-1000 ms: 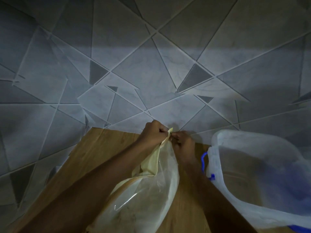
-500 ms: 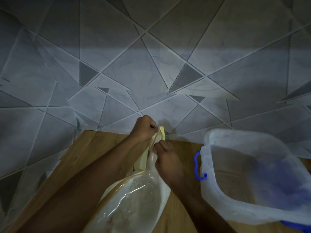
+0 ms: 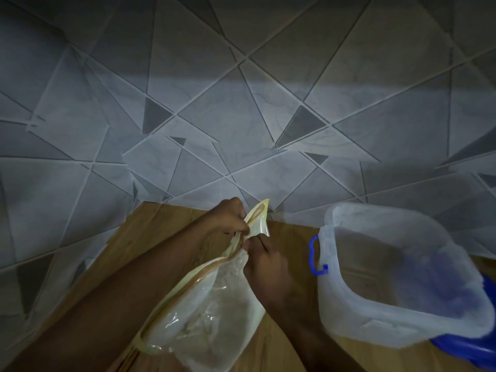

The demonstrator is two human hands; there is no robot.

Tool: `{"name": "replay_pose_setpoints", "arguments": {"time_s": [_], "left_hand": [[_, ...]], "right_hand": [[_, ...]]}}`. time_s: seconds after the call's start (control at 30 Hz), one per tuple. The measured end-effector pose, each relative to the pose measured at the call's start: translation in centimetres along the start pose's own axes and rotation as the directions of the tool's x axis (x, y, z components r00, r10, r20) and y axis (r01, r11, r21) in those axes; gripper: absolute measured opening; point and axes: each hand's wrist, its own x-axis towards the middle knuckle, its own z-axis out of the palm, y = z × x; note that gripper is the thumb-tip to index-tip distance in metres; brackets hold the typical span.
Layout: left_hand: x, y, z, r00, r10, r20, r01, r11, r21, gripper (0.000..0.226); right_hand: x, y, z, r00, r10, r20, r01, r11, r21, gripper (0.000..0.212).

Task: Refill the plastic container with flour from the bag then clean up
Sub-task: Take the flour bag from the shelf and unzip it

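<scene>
Glossy plastic bag (image 3: pixel 214 312), wood-grain table (image 3: pixel 150 237), translucent container (image 3: pixel 402 318)

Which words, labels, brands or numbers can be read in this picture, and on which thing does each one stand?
None: no text shows on the flour bag, the plastic container, its blue handle, the wooden table or the tiled wall.

Right hand (image 3: pixel 264 260) is lower now than a second ago, off the bag (image 3: pixel 214 304) tip, pinching the clear side below the left hand (image 3: pixel 230 217). Bag mouth is parted at top, cream flap sticking up past the left hand's grip. View has shifted; container (image 3: pixel 397 267) sits further left in frame.
</scene>
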Motion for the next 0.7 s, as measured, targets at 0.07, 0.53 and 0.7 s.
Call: {"name": "replay_pose_setpoints", "arguments": {"time_s": [0.07, 0.53, 0.7], "left_hand": [[0.0, -0.2, 0.3, 0.999, 0.011, -0.052, -0.014, 0.999, -0.050, 0.028], [-7.0, -4.7, 0.2, 0.964, 0.031, 0.265, 0.020, 0.982, -0.187, 0.013], [-6.7, -5.3, 0.9, 0.981, 0.192, -0.015, -0.187, 0.927, -0.325, 0.009]], "right_hand": [[-0.6, -0.6, 0.3, 1.000, -0.003, 0.012, 0.002, 0.999, 0.035, 0.031], [-3.6, -3.2, 0.9, 0.993, -0.118, -0.014, 0.119, 0.986, 0.117, 0.033], [-4.5, -5.3, 1.6, 0.997, -0.075, -0.003, 0.073, 0.973, 0.219, 0.028]]}}
